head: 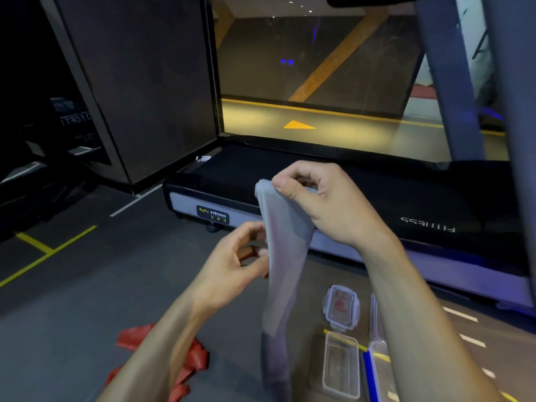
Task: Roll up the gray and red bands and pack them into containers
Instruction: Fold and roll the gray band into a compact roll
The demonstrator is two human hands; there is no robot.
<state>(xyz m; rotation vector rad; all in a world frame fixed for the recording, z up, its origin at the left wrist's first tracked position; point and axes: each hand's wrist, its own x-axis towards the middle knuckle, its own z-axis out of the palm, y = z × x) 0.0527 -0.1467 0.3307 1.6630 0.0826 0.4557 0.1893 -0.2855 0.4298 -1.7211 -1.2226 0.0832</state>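
Gray band [285, 256]: hung above the open container [341, 367], top fold pinched by right hand [316, 198], edge pinched lower by left hand [235, 256]; rolling barely begun, tight winding downward needed next; red band [191, 358] crumpled left of container, untouched

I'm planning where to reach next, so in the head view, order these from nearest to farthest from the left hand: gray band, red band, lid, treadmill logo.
From the left hand:
1. Gray band, touching its fingers, hanging to the right.
2. Treadmill logo, just above on the treadmill's end.
3. Lid, on the floor, lower right.
4. Red band, on the floor below, under the forearm; too close to the lid to rank firmly.
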